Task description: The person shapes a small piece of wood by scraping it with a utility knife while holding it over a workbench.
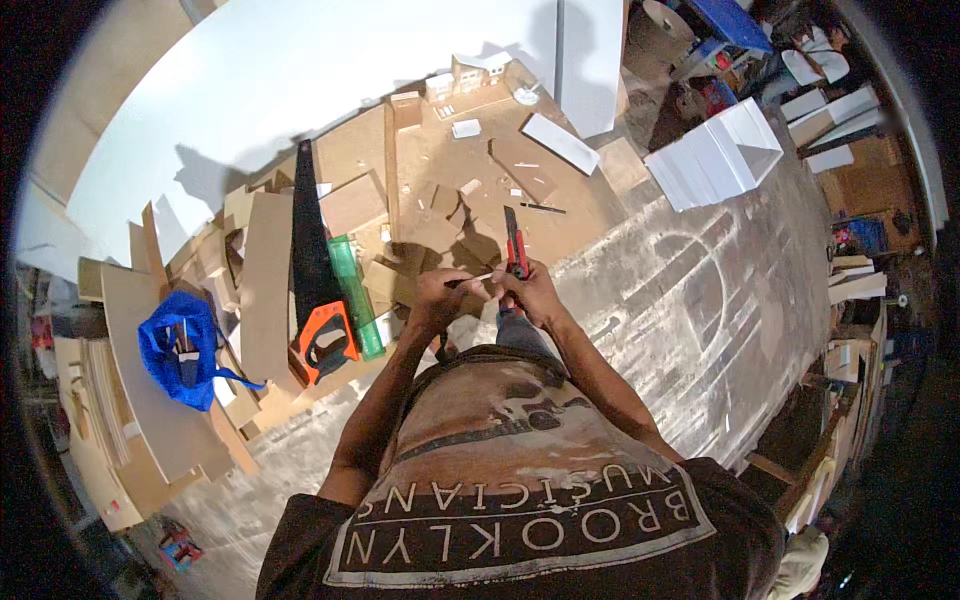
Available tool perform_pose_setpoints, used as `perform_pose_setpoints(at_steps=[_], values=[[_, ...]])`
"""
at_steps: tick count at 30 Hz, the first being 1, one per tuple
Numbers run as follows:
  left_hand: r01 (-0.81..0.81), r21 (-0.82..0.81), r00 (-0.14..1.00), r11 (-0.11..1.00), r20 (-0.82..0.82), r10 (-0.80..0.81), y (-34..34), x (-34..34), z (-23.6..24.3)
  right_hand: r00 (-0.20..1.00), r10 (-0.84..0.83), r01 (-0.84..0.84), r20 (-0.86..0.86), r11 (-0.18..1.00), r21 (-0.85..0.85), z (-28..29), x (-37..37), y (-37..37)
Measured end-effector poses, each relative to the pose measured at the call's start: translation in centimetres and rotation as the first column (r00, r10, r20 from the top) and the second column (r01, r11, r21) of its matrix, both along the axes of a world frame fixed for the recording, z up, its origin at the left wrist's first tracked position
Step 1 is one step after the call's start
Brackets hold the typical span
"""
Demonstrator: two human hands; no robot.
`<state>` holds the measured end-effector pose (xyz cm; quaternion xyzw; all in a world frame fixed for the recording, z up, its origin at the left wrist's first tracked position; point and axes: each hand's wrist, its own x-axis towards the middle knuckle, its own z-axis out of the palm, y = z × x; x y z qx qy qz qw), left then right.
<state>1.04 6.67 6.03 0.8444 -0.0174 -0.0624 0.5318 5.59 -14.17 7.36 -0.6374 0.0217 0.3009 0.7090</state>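
Observation:
My right hand (537,294) is closed around a red utility knife (516,252), whose dark blade points away from me. Facing it, my left hand (437,299) is closed in a pinch on a small thin white strip (479,277). The strip spans the narrow gap between both hands, and the right fingertips seem to touch its other end. Beyond them, on a brown board (575,218), lie a slim black stick-like piece (543,208), small white offcuts and a white rectangular block (560,143).
To the left are an orange-handled handsaw (325,342), a green transparent strip (352,300), a blue bag (181,343) and stacked board scraps. A small cardboard model (468,82) stands at the back. White panels (715,155) stand on the right over a stained floor.

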Motion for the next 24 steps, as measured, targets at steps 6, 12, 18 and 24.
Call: perform_pose_setpoints(at_steps=[6,12,18,24], values=[[-0.208,-0.335,0.968,0.919,-0.208,0.143,-4.2,2.3,1.2,0.994,-0.082,0.079,-0.073,0.996,-0.044,0.6,2.5,-4.4],[-0.391,-0.631,0.911,0.670,-0.368,0.186,-9.4,7.8,3.2,0.997,0.062,-0.063,-0.050,0.998,-0.013,0.1,8.9,-7.7],[-0.573,-0.694,0.820,0.436,-0.495,0.288,-16.7,10.3,-0.7,0.956,0.261,-0.259,0.136,0.965,-0.032,1.7,14.8,-12.1],[-0.795,-0.590,0.557,0.142,-0.615,0.558,-20.4,6.8,-4.1,0.875,0.464,-0.383,0.142,0.840,-0.384,-4.4,20.9,-22.0]])
